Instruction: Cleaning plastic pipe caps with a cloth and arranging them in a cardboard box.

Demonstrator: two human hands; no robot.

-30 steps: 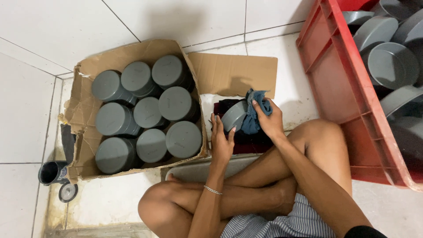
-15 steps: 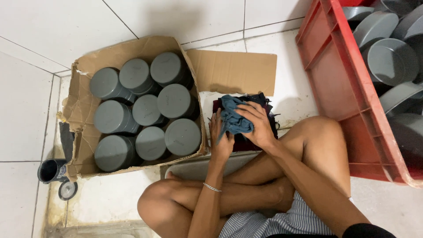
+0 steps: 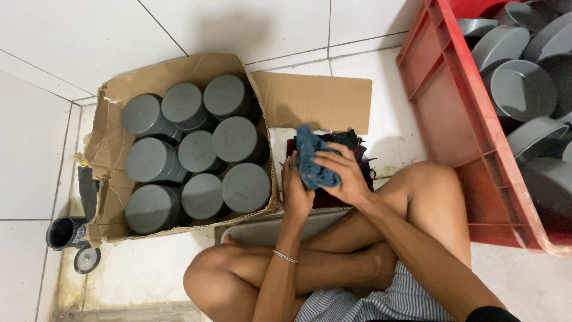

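Centre frame, we see the right hand [image 3: 345,179] closed over a blue cloth [image 3: 311,158], fingers wrapped across it. The left hand [image 3: 296,194] cups it from below, half open. Just left, a cardboard box [image 3: 113,143] packed with grey caps [image 3: 202,155].

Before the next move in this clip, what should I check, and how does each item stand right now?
1. Blue cloth held: ok, the right hand presses it from the outer side.
2. Left hand backing it: ok, it stands against the cloth's other side.
3. Grey part under the cloth: cannot tell, the cloth and hands hide whatever is between them.
4. Room in the cardboard box: not ok, its grey round caps sit packed edge to edge.
5. Supply in the red crate: ok, several grey bowl-shaped parts lie in it.
6. Dark cloth pile behind the hands: ok, it lies on the floor.
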